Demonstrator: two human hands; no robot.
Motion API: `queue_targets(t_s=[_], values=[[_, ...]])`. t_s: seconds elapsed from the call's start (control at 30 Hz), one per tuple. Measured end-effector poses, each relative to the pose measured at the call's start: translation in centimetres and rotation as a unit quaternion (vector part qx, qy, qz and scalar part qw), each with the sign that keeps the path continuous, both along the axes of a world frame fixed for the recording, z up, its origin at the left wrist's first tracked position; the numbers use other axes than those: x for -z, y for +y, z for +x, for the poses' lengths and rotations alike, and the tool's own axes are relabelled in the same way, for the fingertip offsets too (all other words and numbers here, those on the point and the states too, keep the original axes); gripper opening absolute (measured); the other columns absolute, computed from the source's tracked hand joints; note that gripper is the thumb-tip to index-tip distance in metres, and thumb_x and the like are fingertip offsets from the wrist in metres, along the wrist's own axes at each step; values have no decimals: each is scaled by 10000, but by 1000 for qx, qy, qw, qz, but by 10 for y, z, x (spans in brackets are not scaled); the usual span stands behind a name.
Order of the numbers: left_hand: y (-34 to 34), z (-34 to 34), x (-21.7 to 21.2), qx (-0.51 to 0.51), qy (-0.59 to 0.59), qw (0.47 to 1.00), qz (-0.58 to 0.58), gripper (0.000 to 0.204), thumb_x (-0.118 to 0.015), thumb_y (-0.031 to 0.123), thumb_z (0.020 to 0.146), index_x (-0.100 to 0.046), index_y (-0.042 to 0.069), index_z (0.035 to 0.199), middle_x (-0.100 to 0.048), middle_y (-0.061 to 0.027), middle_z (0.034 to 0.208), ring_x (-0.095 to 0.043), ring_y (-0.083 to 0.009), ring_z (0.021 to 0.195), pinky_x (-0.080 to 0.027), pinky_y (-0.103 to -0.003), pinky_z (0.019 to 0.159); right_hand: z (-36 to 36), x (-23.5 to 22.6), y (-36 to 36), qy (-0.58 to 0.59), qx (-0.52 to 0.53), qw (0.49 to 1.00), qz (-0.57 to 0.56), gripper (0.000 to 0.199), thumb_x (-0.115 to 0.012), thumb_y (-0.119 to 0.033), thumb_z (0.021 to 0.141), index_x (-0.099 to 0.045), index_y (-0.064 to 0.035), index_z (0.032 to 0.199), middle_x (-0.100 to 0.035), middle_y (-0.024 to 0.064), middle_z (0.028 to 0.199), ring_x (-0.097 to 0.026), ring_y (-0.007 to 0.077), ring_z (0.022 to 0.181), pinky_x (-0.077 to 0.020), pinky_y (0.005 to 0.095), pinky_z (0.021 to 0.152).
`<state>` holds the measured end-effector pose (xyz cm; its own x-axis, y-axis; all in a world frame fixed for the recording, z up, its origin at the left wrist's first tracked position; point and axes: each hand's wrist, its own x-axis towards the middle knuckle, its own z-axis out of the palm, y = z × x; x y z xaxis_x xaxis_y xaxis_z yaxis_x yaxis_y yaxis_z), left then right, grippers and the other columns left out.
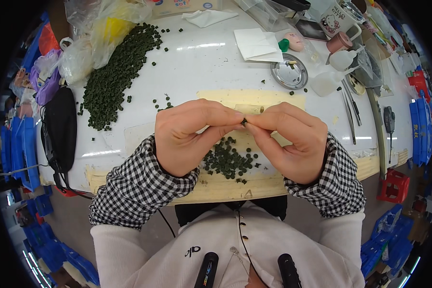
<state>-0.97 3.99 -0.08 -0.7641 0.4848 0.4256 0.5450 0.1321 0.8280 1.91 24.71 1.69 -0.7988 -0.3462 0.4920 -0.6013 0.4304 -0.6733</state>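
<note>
Between the fingertips of both hands sits one small dark green round piece (244, 122). My left hand (189, 132) pinches it from the left, thumb against forefinger. From the other side my right hand (290, 137) pinches it too, so the fingertips almost meet. Below the hands, near the table's front edge, lies a small pile of similar dark green pieces (228, 161). A much larger heap of them (117, 72) spreads over the far left of the white table (197, 62). A few loose ones lie just beyond my left hand.
A round metal dish (289, 77), folded white paper (254, 44) and squeeze bottles (325, 82) stand at the back right. Tweezers (349, 117) lie right of my right hand. A black pouch (60, 129) and plastic bags (81, 60) are at the left. Yellowish tape (269, 188) covers the front edge.
</note>
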Motion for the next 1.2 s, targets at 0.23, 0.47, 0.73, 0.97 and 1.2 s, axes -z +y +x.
queue_targets(t_s=[0.23, 0.47, 0.73, 0.97, 1.2], values=[[0, 1, 3, -4, -118, 991, 67, 191, -660, -109, 812, -683, -40, 989, -685, -123, 905, -648, -160, 829, -517, -248, 747, 1, -2, -2, -2, 14, 1000, -7, 189, -679, 48, 800, -671, 21, 986, -627, 108, 767, -620, 189, 619, -492, 262, 545], [1, 0, 5, -6, -136, 986, 93, 191, -651, -111, 820, -682, -44, 996, -683, -124, 915, -643, -155, 834, -515, -248, 750, 2, -4, -3, -1, 14, 1000, 2, 258, -674, 47, 808, -666, 22, 1064, -639, 117, 813, -629, 189, 640, -503, 257, 565], [0, -1, 7, -18, -76, 994, 78, 180, -662, -35, 844, -690, -3, 1019, -691, -102, 888, -639, -138, 786, -502, -244, 698, 3, -2, -4, -21, -1, 1000, 3, 316, -657, 64, 815, -650, 19, 1128, -642, 123, 854, -630, 182, 667, -503, 247, 594], [-1, 0, 0, -30, -35, 998, 40, 175, -656, -28, 849, -684, -2, 1020, -701, -108, 885, -656, -163, 786, -510, -260, 711, 3, 0, -4, -26, -12, 1000, 1, 344, -645, 71, 821, -635, 18, 1161, -639, 124, 866, -624, 186, 668, -498, 247, 596], [0, 1, 0, -32, -28, 998, 37, 175, -652, -36, 847, -678, -5, 1016, -701, -115, 890, -665, -174, 796, -519, -267, 720, 2, 4, -3, -15, -27, 1000, 1, 346, -640, 87, 815, -632, 27, 1155, -631, 123, 864, -620, 193, 666, -495, 247, 579]])
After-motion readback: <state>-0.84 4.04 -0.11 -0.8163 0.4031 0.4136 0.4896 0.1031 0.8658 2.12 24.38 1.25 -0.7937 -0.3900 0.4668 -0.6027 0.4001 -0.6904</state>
